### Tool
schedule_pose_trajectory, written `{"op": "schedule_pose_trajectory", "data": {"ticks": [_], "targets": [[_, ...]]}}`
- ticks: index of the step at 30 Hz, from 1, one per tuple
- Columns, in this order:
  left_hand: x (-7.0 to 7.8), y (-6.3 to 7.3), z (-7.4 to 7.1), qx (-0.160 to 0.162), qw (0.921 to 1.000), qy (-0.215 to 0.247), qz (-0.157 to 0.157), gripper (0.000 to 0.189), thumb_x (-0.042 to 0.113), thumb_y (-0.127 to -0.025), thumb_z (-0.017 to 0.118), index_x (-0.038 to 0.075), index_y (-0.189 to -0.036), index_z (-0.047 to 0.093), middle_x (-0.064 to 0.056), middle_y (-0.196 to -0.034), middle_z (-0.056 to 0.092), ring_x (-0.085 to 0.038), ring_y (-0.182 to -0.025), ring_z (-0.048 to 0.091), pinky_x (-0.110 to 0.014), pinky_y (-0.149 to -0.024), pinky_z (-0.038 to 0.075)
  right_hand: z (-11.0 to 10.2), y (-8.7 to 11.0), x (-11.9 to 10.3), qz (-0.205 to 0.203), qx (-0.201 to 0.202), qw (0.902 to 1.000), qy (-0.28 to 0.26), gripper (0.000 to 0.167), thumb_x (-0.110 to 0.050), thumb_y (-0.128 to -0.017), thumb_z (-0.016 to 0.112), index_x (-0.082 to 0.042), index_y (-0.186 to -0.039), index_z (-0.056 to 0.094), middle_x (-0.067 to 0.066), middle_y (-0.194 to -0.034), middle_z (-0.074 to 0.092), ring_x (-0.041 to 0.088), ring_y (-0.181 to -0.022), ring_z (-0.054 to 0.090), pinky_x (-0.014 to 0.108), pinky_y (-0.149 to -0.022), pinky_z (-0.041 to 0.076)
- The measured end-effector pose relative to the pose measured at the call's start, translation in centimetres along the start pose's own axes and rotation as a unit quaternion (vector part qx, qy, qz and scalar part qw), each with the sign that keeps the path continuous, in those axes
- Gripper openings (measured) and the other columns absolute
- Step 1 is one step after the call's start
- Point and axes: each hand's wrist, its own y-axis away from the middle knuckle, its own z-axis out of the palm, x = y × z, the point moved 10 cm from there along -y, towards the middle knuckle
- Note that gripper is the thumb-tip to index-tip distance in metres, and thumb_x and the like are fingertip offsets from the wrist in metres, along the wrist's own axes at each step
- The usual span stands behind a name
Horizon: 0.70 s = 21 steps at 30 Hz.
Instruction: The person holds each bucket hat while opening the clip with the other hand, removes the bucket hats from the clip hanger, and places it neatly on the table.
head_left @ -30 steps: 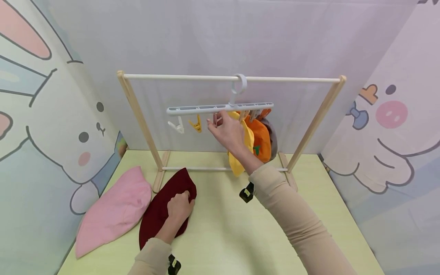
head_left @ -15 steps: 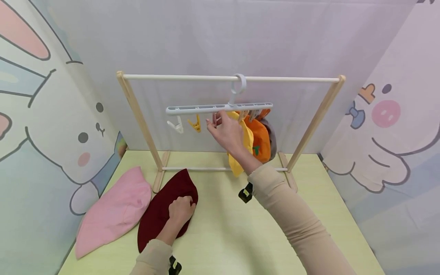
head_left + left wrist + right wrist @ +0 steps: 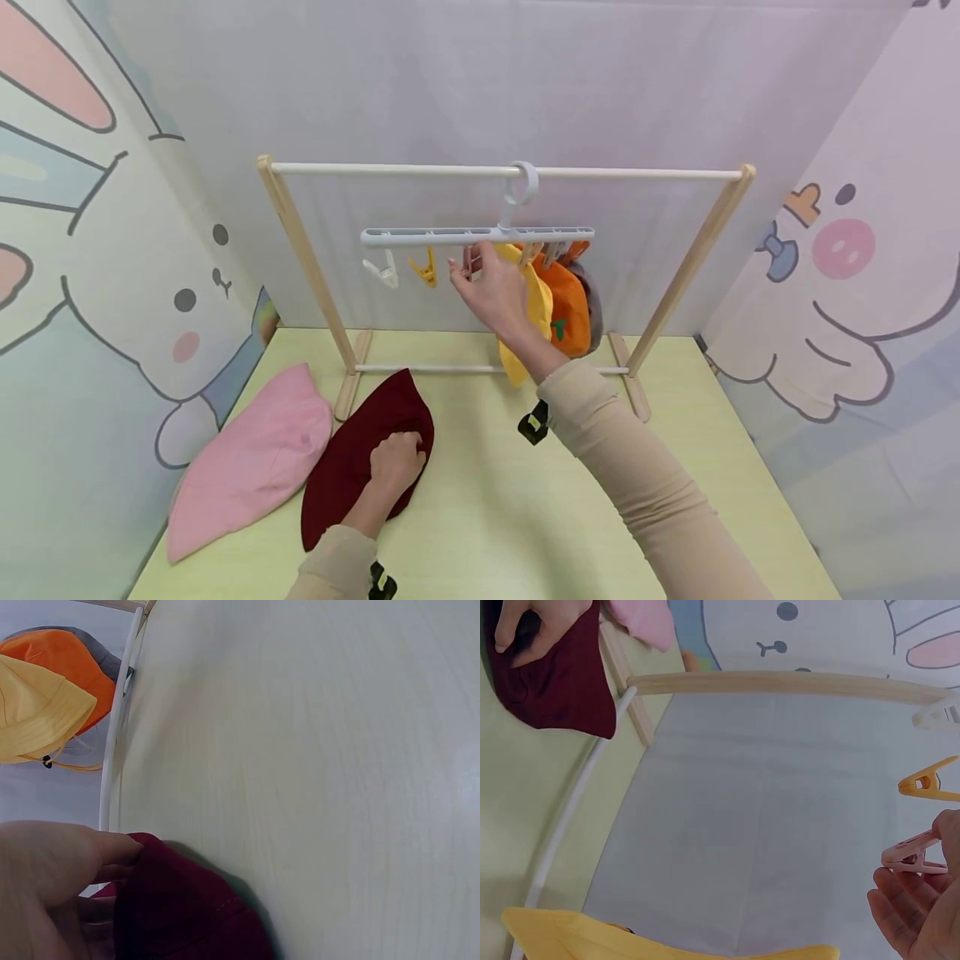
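Observation:
My left hand (image 3: pixel 397 462) grips the edge of a dark red bucket hat (image 3: pixel 352 467) lying on the table; in the left wrist view the thumb and fingers pinch its cloth (image 3: pixel 187 907). Up at the white clip hanger (image 3: pixel 427 237), my right hand (image 3: pixel 495 287) pinches a pink clip (image 3: pixel 909 855) by its handles. Nothing shows between that clip's tips in the right wrist view. Beside it hang a yellow clip (image 3: pixel 425 268) and a white clip (image 3: pixel 384 271), neither holding anything. A yellow hat (image 3: pixel 516 358), an orange hat (image 3: pixel 572 308) and a grey hat (image 3: pixel 595 304) hang on the right half.
A pink hat (image 3: pixel 251 467) lies on the table at the left, against the dark red one. The hanger hooks over the white top rod (image 3: pixel 390 169) of a wooden-legged rack (image 3: pixel 682 275). Cartoon-printed walls (image 3: pixel 847 250) stand on both sides.
The left hand and the dark red hat have shifted slightly to the right. The right hand stays at the pink clip, and the hanger has tilted very slightly.

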Motion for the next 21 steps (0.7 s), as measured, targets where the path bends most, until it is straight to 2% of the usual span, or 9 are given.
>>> {"op": "schedule_pose_trajectory", "data": {"ticks": [11, 21], "targets": [[-0.03, 0.25, 0.08, 0.006, 1.0, -0.006, 0.0, 0.018, 0.017, -0.078, 0.069, 0.009, -0.094, 0.069, -0.009, -0.085, 0.067, -0.023, -0.057, 0.058, -0.035, -0.045, 0.043, 0.22, 0.19, -0.07, -0.005, 0.004, 0.9998, -0.02, 0.026, -0.037, -0.086, 0.06, -0.014, -0.093, 0.052, -0.003, -0.078, 0.064, 0.009, -0.061, 0.059, 0.024, -0.044, 0.039], [0.22, 0.55, 0.17, 0.004, 0.9997, -0.023, 0.011, 0.021, 0.02, -0.078, 0.07, 0.008, -0.095, 0.068, -0.01, -0.086, 0.065, -0.028, -0.067, 0.062, -0.038, -0.05, 0.047, 0.18, 0.38, -0.17, -0.011, 0.002, 0.9998, -0.017, 0.028, -0.04, -0.087, 0.058, -0.014, -0.094, 0.051, -0.003, -0.079, 0.063, 0.008, -0.063, 0.06, 0.024, -0.046, 0.04]]}}
